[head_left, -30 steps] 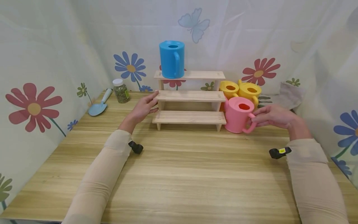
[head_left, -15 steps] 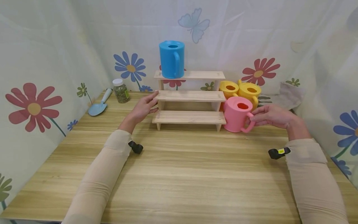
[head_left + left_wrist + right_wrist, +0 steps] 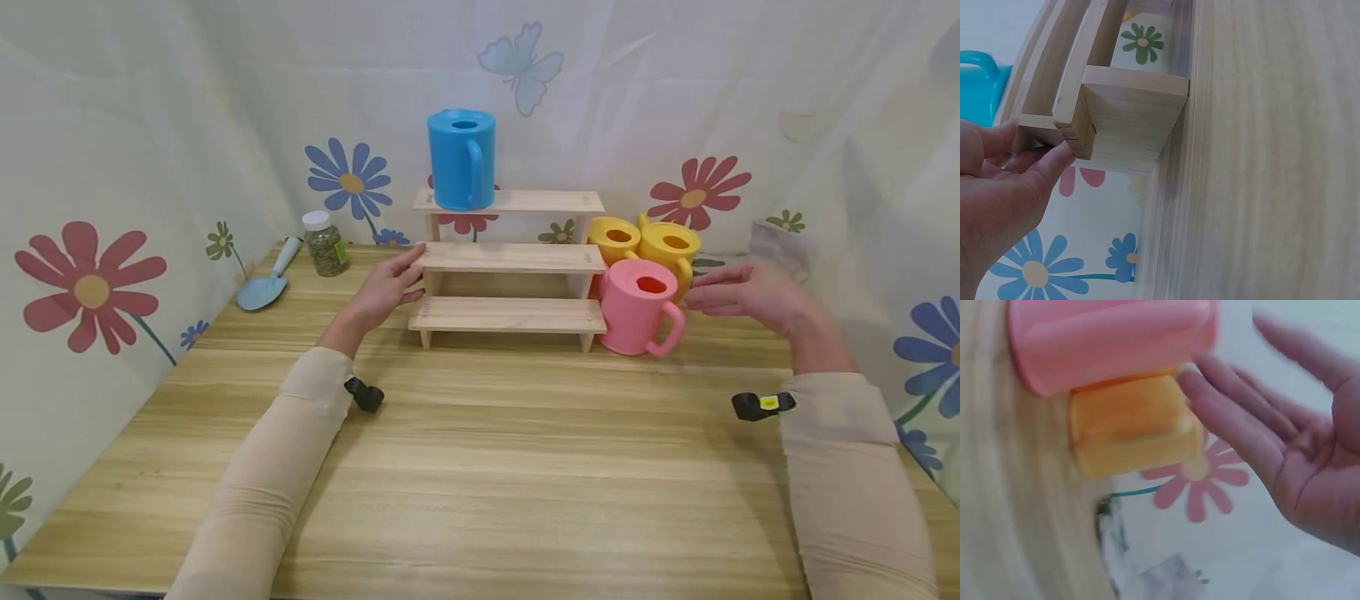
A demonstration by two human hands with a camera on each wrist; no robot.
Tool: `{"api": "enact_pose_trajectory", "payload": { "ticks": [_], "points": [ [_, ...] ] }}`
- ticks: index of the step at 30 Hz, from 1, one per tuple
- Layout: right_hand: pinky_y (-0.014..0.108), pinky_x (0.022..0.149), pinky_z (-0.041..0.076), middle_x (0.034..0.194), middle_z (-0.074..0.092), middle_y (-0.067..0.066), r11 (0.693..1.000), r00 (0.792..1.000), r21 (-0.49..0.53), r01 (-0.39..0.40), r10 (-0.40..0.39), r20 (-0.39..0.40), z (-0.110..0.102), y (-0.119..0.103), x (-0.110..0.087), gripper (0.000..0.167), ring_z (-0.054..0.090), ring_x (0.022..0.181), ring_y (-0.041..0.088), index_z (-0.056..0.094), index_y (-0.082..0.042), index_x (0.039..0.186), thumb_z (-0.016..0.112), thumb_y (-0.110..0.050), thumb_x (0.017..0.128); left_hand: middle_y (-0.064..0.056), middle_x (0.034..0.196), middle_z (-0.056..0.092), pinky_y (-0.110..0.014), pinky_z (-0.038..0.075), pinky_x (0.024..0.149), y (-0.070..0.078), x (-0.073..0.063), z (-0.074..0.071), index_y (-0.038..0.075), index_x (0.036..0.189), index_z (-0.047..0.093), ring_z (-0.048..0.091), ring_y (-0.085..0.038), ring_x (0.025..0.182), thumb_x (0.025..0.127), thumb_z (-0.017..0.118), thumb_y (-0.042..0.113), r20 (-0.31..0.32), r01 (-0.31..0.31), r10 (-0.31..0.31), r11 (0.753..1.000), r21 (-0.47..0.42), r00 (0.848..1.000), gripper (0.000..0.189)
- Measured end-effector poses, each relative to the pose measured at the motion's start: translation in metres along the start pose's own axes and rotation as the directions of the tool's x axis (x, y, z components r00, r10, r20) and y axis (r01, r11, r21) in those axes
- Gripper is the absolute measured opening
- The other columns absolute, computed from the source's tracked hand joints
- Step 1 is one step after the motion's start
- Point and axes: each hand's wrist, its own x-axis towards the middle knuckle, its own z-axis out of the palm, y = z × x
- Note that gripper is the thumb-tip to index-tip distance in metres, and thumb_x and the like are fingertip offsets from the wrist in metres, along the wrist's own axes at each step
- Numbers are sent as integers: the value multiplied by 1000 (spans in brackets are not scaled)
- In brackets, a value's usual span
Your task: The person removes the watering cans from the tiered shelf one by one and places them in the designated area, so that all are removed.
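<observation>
My left hand (image 3: pixel 386 287) grips the left end of the middle step of a three-step wooden shelf (image 3: pixel 513 258), its thumb and fingers around the board's end in the left wrist view. A blue watering can (image 3: pixel 461 162) stands on the top step, at the left. On the table, against the shelf's right end, a pink watering can (image 3: pixel 636 308) stands upright with its handle to the right. Just right of that handle is my right hand (image 3: pixel 757 296), fingers extended and holding nothing. Two yellow watering cans (image 3: pixel 670 242) stand behind the pink one, partly hidden by it.
At the back left, a jar of dried green bits with a white lid (image 3: pixel 326 246) stands near a light blue trowel (image 3: pixel 262 290). A grey cloth item (image 3: pixel 783 246) lies at the back right, partly behind my right hand. Flowered curtains border the wooden table (image 3: pixel 480 467).
The pink watering can slid slightly left, toward the shelf. My right hand then let go of its handle and drew back to the right. My left hand stayed on the shelf.
</observation>
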Motion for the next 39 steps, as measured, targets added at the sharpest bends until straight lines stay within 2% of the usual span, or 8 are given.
{"api": "enact_pose_trajectory", "payload": {
  "ticks": [3, 5, 9, 15, 20, 26, 33, 39],
  "points": [
    [41, 99, 53, 122, 68, 3, 1000, 983, -21, 8, -12, -185, 1, -13, -6, 71, 69, 93, 4, 58, -1, 138, 72, -50, 89, -5, 167, 8, -48, 38, 114, 1, 0, 0, 18, 161, 23, 19, -26, 150, 110, 38, 18, -1, -2, 2, 1000, 0, 1000, 53],
    [40, 102, 50, 122, 66, 1, 1000, 963, -11, 10, -12, -268, 4, -22, -9, 74, 68, 91, 0, 59, -4, 138, 73, -55, 86, -5, 167, 8, -48, 38, 114, 1, 0, 0, 18, 161, 23, 19, -26, 150, 110, 38, 18, -4, -2, 2, 1000, 0, 1000, 53],
    [29, 95, 53, 121, 64, 2, 999, 944, 36, 41, -27, -329, 12, -32, -10, 73, 66, 90, -1, 59, -4, 138, 74, -53, 86, -5, 167, 8, -49, 37, 115, 0, 0, 1, 18, 161, 22, 19, -25, 150, 110, 37, 18, 1, -5, 5, 1000, -1, 1000, 53],
    [33, 101, 52, 121, 66, 4, 998, 936, 0, 68, -64, -346, 24, -36, -7, 68, 65, 97, 7, 62, -5, 135, 74, -52, 87, -5, 167, 7, -47, 38, 114, -1, -1, -3, 19, 161, 21, 19, -24, 150, 110, 36, 19, 8, -7, 7, 1000, 6, 1000, 53],
    [24, 89, 55, 114, 71, -4, 994, 928, 14, 111, -98, -359, 40, -50, -3, 65, 61, 106, 14, 65, -9, 134, 75, -52, 87, -3, 168, 7, -48, 38, 114, 0, -2, -3, 19, 161, 22, 16, -24, 151, 110, 37, 19, 18, -10, 10, 1000, 6, 1000, 53],
    [27, 91, 57, 118, 71, 2, 975, 923, 30, 220, -198, -328, 64, -100, 8, 56, 65, 109, 16, 67, -11, 133, 77, -43, 88, -2, 168, 7, -49, 38, 114, 0, -1, -1, 19, 161, 22, 16, -24, 151, 110, 38, 19, 23, -15, 15, 1000, 4, 1000, 54],
    [28, 95, 54, 117, 72, 7, 924, 888, 51, 380, -349, -301, 97, -162, 39, 45, 66, 109, 18, 70, -8, 127, 77, -32, 90, -3, 168, 8, -47, 39, 114, -2, 0, -1, 20, 161, 24, 19, -24, 150, 110, 39, 20, 7, -12, 12, 1000, 4, 1000, 53],
    [27, 94, 55, 118, 72, 5, 916, 885, 103, 387, -338, -320, 129, -203, 69, 41, 67, 108, 17, 69, -8, 127, 76, -27, 92, -3, 168, 8, -48, 39, 114, -1, -1, 0, 19, 161, 23, 19, -24, 150, 110, 39, 20, 6, -19, 18, 1000, 5, 1000, 53]
  ]
}}
